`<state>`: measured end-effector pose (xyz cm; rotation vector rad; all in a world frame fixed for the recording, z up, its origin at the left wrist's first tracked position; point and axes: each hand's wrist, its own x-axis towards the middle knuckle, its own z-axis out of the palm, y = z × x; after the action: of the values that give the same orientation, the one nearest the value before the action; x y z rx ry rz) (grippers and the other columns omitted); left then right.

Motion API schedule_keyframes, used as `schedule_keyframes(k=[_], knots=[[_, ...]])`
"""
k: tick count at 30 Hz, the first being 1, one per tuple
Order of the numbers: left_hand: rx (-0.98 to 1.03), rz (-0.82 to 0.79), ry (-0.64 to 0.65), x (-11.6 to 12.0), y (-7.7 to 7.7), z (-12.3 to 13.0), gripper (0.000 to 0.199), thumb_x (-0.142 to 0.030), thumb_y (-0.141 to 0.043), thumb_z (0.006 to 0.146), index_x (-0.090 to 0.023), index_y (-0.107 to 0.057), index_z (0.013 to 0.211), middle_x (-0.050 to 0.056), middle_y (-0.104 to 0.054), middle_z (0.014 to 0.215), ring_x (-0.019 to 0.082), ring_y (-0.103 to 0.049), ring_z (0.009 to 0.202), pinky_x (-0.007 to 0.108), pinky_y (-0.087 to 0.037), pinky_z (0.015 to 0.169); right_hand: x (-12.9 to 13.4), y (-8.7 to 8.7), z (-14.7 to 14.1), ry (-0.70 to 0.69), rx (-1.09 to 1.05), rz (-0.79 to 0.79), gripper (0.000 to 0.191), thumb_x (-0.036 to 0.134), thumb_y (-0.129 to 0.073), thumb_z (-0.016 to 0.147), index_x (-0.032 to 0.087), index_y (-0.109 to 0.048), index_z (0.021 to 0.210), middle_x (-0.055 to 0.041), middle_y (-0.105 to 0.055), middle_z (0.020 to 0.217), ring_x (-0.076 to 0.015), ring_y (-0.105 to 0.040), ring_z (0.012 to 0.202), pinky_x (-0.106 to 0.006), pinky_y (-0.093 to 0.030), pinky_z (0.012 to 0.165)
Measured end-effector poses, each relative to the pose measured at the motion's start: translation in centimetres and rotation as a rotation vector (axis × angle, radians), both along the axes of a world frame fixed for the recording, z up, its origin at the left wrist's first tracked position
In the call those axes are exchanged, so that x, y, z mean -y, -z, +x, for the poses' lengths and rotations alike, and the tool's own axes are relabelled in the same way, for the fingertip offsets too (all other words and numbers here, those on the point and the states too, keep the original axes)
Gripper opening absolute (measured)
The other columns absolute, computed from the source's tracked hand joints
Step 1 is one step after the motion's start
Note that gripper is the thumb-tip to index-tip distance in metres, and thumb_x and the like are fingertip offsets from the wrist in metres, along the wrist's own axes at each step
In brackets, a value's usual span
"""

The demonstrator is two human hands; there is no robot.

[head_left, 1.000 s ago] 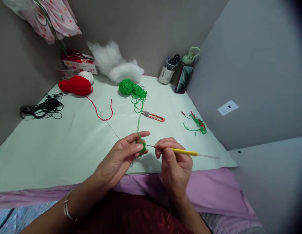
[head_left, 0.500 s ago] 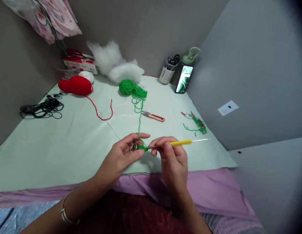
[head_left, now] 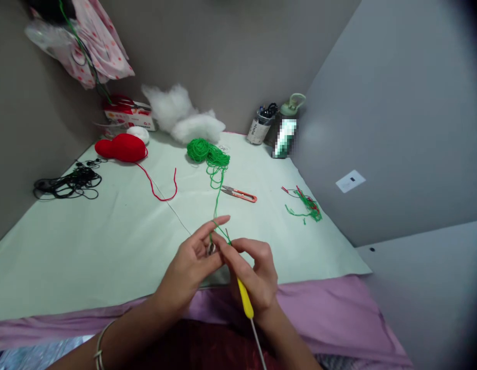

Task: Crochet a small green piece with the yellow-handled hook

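Note:
My right hand (head_left: 256, 270) grips a crochet hook (head_left: 244, 298) by its yellow handle. One metal end points up by the fingertips; the other slants down toward my lap. My left hand (head_left: 196, 259) pinches the small green crochet piece, now mostly covered by fingers, and its index finger is stretched out with green yarn (head_left: 216, 203) running over it. That strand leads back to a green yarn ball (head_left: 198, 150) with loose loops beside it. Both hands meet at the fingertips above the table's front edge. A silvery ring (head_left: 211, 248) shows at the left fingers.
Orange-handled thread snips (head_left: 240, 194) lie beyond my hands. Red yarn (head_left: 125, 147), a black cable (head_left: 71, 182) and white stuffing (head_left: 180, 115) are at the left and back. Yarn scraps (head_left: 310, 206) lie right. A phone (head_left: 285, 139) leans by a bottle (head_left: 290, 107) and a pen cup (head_left: 259, 128).
My right hand has turned the hook from pointing right to pointing down toward me, and has come closer to the left fingers. The view has tilted slightly upward.

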<state>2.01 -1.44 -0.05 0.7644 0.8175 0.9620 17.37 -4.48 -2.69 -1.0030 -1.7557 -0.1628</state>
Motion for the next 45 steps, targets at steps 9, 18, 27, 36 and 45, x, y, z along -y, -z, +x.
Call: schedule_keyframes(k=[9,18,27,36,45], knots=[[0.146,-0.052,0.076,-0.5,-0.5,-0.6,0.047,-0.030,-0.093,0.078,-0.028,-0.082,0.123,0.002,-0.068,0.095,0.018,-0.059,0.098,0.029,-0.044,0.092,-0.8,-1.9,-0.2,-0.271,-0.645,-0.357,0.020,0.019,-0.060,0.103,0.025,-0.078,0.098,-0.0032,-0.072,0.087,-0.0184,-0.069,0.081,-0.032,-0.059,0.070],[0.195,-0.156,0.061,-0.6,0.0,0.0,0.043,-0.030,-0.092,0.079,-0.024,-0.083,0.121,0.002,-0.071,0.091,0.016,-0.059,0.088,0.029,-0.045,0.090,-0.4,-0.1,-0.7,-0.070,-0.179,-0.111,0.039,0.008,-0.065,0.097,0.029,-0.077,0.128,-0.0090,-0.076,0.110,-0.0225,-0.074,0.095,-0.035,-0.063,0.075],[0.135,-0.025,0.073,-0.9,-0.1,-0.4,0.032,-0.027,-0.088,0.083,-0.026,-0.084,0.114,0.002,-0.073,0.095,0.017,-0.063,0.094,0.028,-0.045,0.089,-1.4,-1.1,-0.2,-0.272,-0.844,-0.524,0.018,0.031,-0.064,0.103,0.022,-0.078,0.094,-0.0032,-0.072,0.087,-0.0142,-0.062,0.071,-0.028,-0.054,0.065],[-0.049,0.084,0.073,-0.5,0.5,-0.9,0.035,-0.035,-0.085,0.087,-0.030,-0.082,0.122,0.003,-0.069,0.101,0.022,-0.058,0.102,0.035,-0.040,0.094,-1.6,-1.3,0.1,-0.353,-1.031,-0.640,0.022,0.038,-0.067,0.101,0.021,-0.075,0.088,-0.0016,-0.070,0.081,-0.0130,-0.060,0.066,-0.028,-0.053,0.066],[-0.165,0.176,0.053,-0.5,0.8,-1.2,0.032,-0.029,-0.081,0.090,-0.032,-0.081,0.122,0.000,-0.064,0.095,0.018,-0.056,0.092,0.031,-0.042,0.086,-0.7,-1.1,0.4,-0.337,-0.838,-0.579,0.022,0.029,-0.057,0.108,0.025,-0.076,0.097,-0.0005,-0.073,0.091,-0.0127,-0.064,0.077,-0.027,-0.052,0.072]])
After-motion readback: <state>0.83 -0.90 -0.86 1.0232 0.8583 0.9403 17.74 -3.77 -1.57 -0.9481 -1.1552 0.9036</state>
